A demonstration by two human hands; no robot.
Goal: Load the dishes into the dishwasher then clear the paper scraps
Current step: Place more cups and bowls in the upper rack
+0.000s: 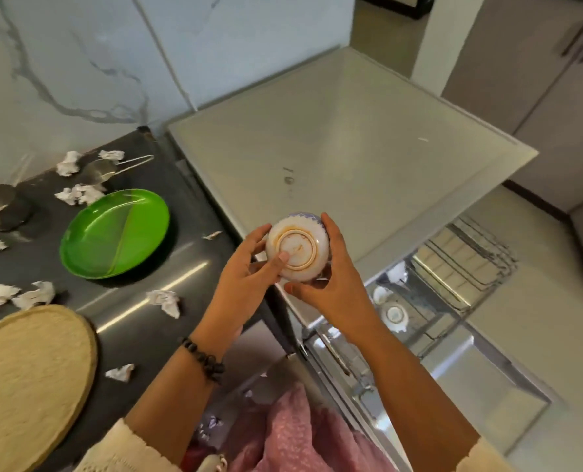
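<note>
A white bowl (298,248) is upside down, its stained foot ring facing me, above the dishwasher's top edge. My left hand (245,277) grips its left side with the thumb on the base. My right hand (334,281) curls round its right side. The dishwasher (351,137) stands with its door down and its wire rack (460,264) pulled out at the lower right; a small white dish (393,315) lies in it. A green plate (114,233) rests on the dark counter (167,267). Several crumpled paper scraps (165,301) lie around it.
A round woven mat (31,379) covers the counter's near left corner. A steel cup (0,206) and a small steel strainer (113,166) stand at the back left by the marble wall. Grey cabinets fill the right.
</note>
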